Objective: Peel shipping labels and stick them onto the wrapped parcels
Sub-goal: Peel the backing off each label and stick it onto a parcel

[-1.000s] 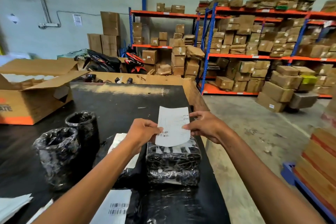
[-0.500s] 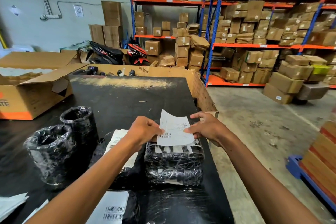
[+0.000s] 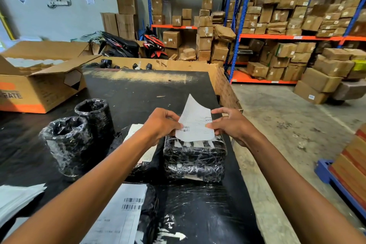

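A white shipping label (image 3: 196, 123) with a small barcode is held up just above a stack of two black-wrapped parcels (image 3: 195, 157). My left hand (image 3: 160, 125) pinches the label's left edge and my right hand (image 3: 229, 125) pinches its right edge with thumb and fingertips. The label's top corner curls away from me. Left of the stack, another wrapped parcel with a label (image 3: 136, 140) lies partly under my left forearm. A larger black parcel bearing a barcode label (image 3: 126, 210) lies at the near edge.
Two black-wrapped cylindrical parcels (image 3: 79, 136) stand on the black table (image 3: 138, 93) at left. An open cardboard box (image 3: 39, 83) sits at the far left, loose white sheets (image 3: 17, 198) at the near left. Shelving with boxes (image 3: 277, 25) and concrete floor lie right.
The label's top corner has bent further over and the right hand's fingers have spread while both hands keep it over the stacked parcels. The camera has moved closer.
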The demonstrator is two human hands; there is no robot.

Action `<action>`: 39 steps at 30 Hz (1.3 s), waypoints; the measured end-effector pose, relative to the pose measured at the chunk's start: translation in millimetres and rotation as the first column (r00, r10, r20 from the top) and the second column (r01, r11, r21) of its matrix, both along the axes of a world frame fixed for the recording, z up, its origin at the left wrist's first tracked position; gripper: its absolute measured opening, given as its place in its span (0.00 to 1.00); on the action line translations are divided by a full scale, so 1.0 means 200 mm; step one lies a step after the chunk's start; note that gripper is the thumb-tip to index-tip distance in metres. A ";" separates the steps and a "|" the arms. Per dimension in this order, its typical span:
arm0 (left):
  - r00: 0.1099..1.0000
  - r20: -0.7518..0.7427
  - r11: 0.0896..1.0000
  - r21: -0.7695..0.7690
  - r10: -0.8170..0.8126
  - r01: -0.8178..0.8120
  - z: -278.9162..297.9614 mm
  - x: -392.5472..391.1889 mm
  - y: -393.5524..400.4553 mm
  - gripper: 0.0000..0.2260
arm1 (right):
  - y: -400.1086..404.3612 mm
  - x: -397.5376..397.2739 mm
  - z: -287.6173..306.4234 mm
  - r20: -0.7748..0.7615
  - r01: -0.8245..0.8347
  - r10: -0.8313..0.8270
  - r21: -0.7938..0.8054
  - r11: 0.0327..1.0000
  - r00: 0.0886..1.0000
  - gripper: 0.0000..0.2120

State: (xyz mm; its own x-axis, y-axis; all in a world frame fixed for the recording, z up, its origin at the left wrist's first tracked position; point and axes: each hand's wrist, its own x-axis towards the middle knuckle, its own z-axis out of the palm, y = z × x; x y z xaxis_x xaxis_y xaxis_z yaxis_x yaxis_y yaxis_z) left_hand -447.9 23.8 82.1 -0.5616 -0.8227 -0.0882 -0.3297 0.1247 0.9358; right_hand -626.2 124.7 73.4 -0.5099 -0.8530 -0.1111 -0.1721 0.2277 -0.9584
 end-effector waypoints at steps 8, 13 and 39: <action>0.999 -0.047 0.999 -0.043 0.010 -0.012 0.10 0.03 0.00 0.07 | 0.04 0.03 0.08 -0.094 0.006 -0.009 -0.034 0.999 0.996 0.27; 0.994 -0.094 0.988 -0.143 0.050 -0.063 0.14 0.01 0.03 0.08 | 0.05 0.08 0.14 -0.685 -0.068 -0.130 -0.254 0.965 0.717 0.29; 0.979 -0.185 0.968 0.248 0.087 -0.039 0.04 -0.06 -0.03 0.08 | -0.07 -0.01 0.06 0.362 0.101 -0.034 -0.168 0.981 0.932 0.04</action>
State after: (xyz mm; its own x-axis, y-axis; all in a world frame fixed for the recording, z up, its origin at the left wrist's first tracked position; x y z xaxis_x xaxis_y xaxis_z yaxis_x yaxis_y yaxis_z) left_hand -460.3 17.8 90.7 -0.5351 -0.8246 -0.1838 -0.1397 -0.1281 0.9819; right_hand -627.6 110.1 84.8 -0.5225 -0.8405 -0.1435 0.1975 0.0445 -0.9793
